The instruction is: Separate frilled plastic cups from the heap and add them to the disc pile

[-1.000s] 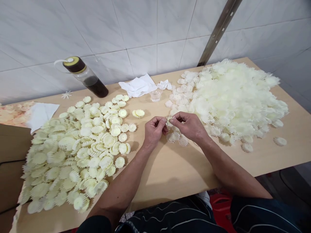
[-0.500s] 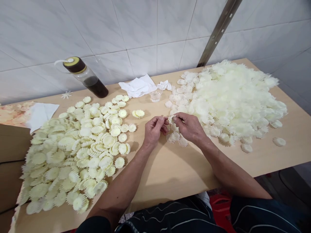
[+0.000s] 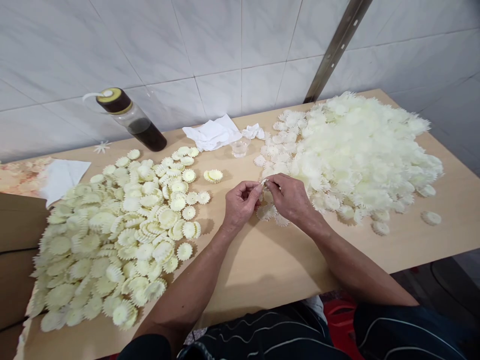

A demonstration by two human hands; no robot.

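Note:
My left hand [image 3: 241, 201] and my right hand [image 3: 288, 195] meet over the middle of the table, fingertips almost touching. Between them they pinch a small pale petal disc [image 3: 263, 182], mostly covered by the fingers. Just under and behind my right hand lie loose, thin, jagged-edged petal pieces [image 3: 267, 212]. These run into a large heap of whitish petal pieces [image 3: 360, 145] on the right. To the left spreads a wide pile of thicker, cream-yellow, scalloped discs [image 3: 150, 225]. A small stacked pair of discs [image 3: 213, 175] lies apart, beyond my left hand.
At the back stand a tilted-looking bottle of dark liquid [image 3: 144, 131] and a small clear cup [image 3: 240, 147]. Crumpled white tissue [image 3: 213, 132] lies beside the cup. A cardboard box [image 3: 20, 260] borders the left side. Tiled wall [image 3: 217, 45] closes off the back.
My left hand has shifted slightly right, closer to my right hand, and its thumb now meets the pale disc at my right fingertips. The piles look the same.

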